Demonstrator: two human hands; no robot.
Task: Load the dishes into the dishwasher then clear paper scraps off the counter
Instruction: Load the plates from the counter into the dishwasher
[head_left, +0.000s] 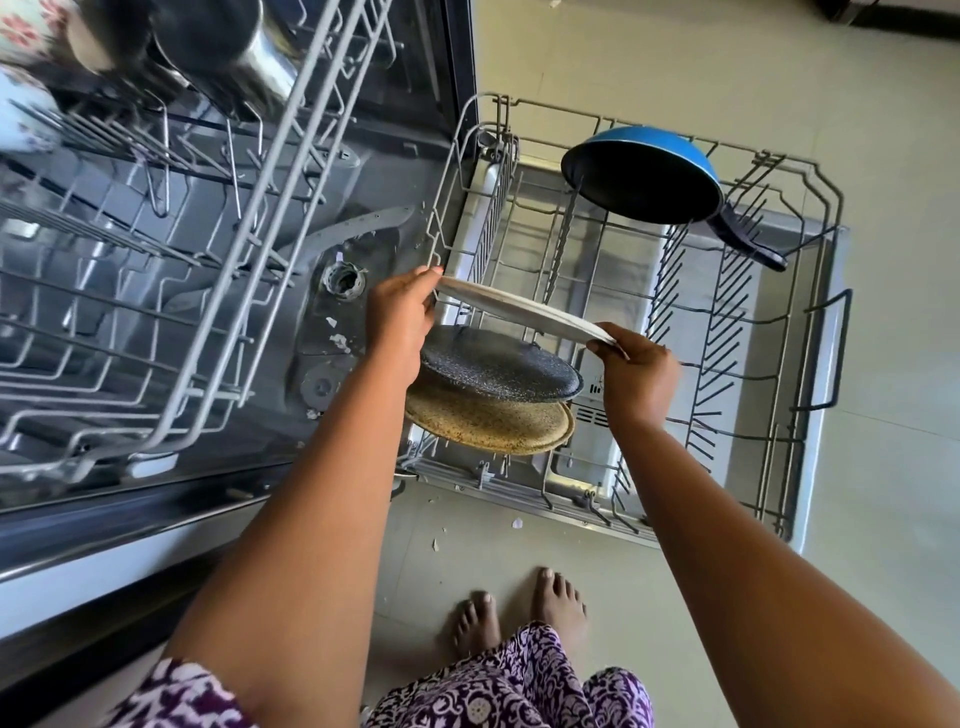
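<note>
The left hand (400, 312) pinched the left edge of a white plate (519, 309), and the right hand (639, 374) gripped its right edge, so both hands held it tilted just above the lower rack (727, 338), near the rack's left side. Directly beneath it, at the rack's near-left corner, a dark speckled plate (498, 371) leaned over a tan speckled plate (493, 428), both standing in the tines. A blue pan (644, 176) sat tipped at the far edge, its handle pointing right. To the left, the upper rack (249, 218) jutted out over the tub and carried a steel pot (244, 57). Small paper scraps (435, 544) lay on the floor by the rack's near edge.
</note>
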